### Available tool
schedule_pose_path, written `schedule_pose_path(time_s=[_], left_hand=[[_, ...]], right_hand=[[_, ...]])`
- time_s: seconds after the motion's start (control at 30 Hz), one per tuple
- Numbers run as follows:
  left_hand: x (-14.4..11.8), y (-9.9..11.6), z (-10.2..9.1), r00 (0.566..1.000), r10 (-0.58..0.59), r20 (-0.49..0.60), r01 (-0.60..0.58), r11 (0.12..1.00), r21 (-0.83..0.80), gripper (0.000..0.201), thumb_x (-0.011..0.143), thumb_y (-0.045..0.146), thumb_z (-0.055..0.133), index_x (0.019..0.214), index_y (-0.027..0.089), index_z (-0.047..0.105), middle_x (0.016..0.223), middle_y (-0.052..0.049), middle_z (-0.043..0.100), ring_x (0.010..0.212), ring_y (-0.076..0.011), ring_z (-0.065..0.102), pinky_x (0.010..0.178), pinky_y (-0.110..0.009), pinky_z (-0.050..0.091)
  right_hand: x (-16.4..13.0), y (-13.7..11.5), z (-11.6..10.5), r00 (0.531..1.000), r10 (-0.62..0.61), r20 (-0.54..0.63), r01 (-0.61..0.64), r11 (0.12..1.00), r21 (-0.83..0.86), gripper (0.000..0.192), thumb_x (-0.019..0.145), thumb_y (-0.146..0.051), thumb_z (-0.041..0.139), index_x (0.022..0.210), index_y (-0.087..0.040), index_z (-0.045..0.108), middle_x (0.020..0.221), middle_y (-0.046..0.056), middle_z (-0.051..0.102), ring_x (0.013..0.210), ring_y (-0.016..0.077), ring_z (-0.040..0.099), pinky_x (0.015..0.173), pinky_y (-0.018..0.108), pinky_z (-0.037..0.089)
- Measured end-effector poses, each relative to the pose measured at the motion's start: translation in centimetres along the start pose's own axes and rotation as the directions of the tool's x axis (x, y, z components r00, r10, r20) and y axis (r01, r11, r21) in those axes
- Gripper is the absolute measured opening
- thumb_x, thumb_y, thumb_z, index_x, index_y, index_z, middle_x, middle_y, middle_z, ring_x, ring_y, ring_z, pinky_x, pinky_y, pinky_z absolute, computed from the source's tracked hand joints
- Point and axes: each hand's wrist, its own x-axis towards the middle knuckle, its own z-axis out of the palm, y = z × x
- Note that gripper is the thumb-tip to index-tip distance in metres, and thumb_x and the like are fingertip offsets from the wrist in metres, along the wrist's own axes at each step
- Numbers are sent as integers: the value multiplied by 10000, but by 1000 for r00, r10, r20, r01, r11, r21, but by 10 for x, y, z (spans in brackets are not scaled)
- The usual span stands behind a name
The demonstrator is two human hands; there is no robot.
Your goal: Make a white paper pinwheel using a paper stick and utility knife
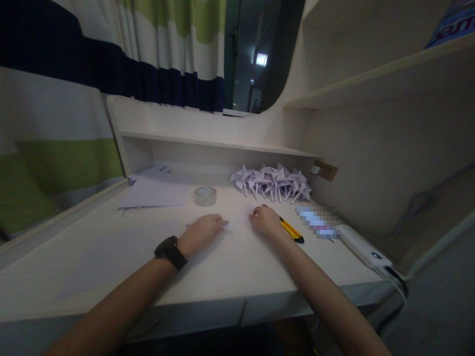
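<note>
Mid-frame, left hand (202, 231) is lying flat, fingers together, and right hand (264, 220) is pinching a small paper sheet (239, 217); finished paper pinwheels (270, 182) are piling behind, blank sheets (154, 193) waiting upper left.

Both arms stretched forward; left hand (203, 231) flat, right hand (264, 220) curled.

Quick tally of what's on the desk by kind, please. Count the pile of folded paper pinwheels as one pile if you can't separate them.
Tape roll: 1
Pile of folded paper pinwheels (too tangled to count singly): 1
Stack of paper sheets: 1
Small paper under both hands: 1
Yellow utility knife: 1
White power strip: 1
Total: 6
</note>
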Motion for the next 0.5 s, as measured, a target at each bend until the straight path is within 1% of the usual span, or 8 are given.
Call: schedule_pose_path(time_s=[0.13, 0.23, 0.3, 0.33, 0.37, 0.4, 0.47, 0.5], left_hand=[[-2, -2, 8, 999, 29, 29, -30, 999, 22, 245, 929, 186, 469, 1049, 175, 683, 931, -94, 677, 896, -216, 620, 799, -325, 461], [-3, -2, 11, 1000, 9, 28, -10, 999, 41, 248, 918, 176, 478, 1052, 170, 686, 931, -96, 683, 904, -222, 621, 811, -336, 459], [-3, 0, 10, 1000, -11, 25, 10, 999, 44, 242, 915, 184, 484, 1039, 171, 692, 922, -91, 687, 904, -220, 622, 817, -336, 456], [-3, 1, 9, 1000, -19, 25, 18, 999, 42, 240, 916, 189, 484, 1028, 173, 695, 915, -87, 688, 899, -218, 623, 818, -333, 454], [-2, 2, 7, 999, -26, 27, 25, 999, 39, 237, 918, 195, 483, 1012, 175, 699, 905, -83, 689, 889, -214, 624, 813, -330, 453], [-2, 4, 6, 999, -32, 30, 31, 999, 35, 236, 921, 202, 480, 994, 177, 703, 895, -79, 689, 876, -211, 625, 805, -327, 452], [-2, 6, 4, 998, -51, 34, 50, 999, 20, 250, 934, 223, 465, 958, 182, 710, 872, -73, 689, 846, -207, 626, 781, -319, 448], [-2, 7, 3, 997, -67, 34, 66, 998, 12, 261, 939, 236, 457, 941, 183, 713, 862, -73, 691, 832, -207, 627, 766, -317, 445]], right_hand=[[2, 4, 4, 998, -58, 32, 56, 998, 37, 220, 834, -289, 607, 965, -173, 739, 977, 130, 733, 942, 257, 660, 800, 306, 446], [3, 4, 3, 997, -79, -7, 79, 995, 66, 229, 850, -259, 588, 1006, -172, 731, 1028, 123, 726, 1019, 249, 634, 859, 303, 434], [2, -1, 4, 991, -127, -47, 133, 976, 172, 234, 870, -260, 566, 1008, -167, 729, 1036, 113, 726, 1018, 229, 631, 869, 289, 434], [0, -5, 6, 983, -174, -53, 182, 945, 270, 231, 876, -263, 559, 991, -162, 732, 1016, 104, 732, 977, 214, 643, 847, 278, 446], [-2, -9, 9, 971, -234, -50, 235, 892, 387, 224, 877, -268, 560, 961, -156, 736, 974, 95, 740, 910, 198, 657, 807, 266, 460], [-4, -13, 12, 952, -305, -33, 279, 817, 505, 215, 868, -273, 574, 926, -149, 739, 920, 85, 745, 836, 183, 664, 756, 255, 472], [-8, -22, 20, 904, -428, 20, 308, 682, 663, 190, 827, -285, 630, 866, -136, 743, 821, 70, 744, 730, 166, 657, 671, 240, 476], [-9, -25, 24, 887, -461, 41, 304, 648, 699, 173, 801, -278, 659, 843, -133, 744, 789, 65, 740, 701, 161, 650, 646, 236, 472]])
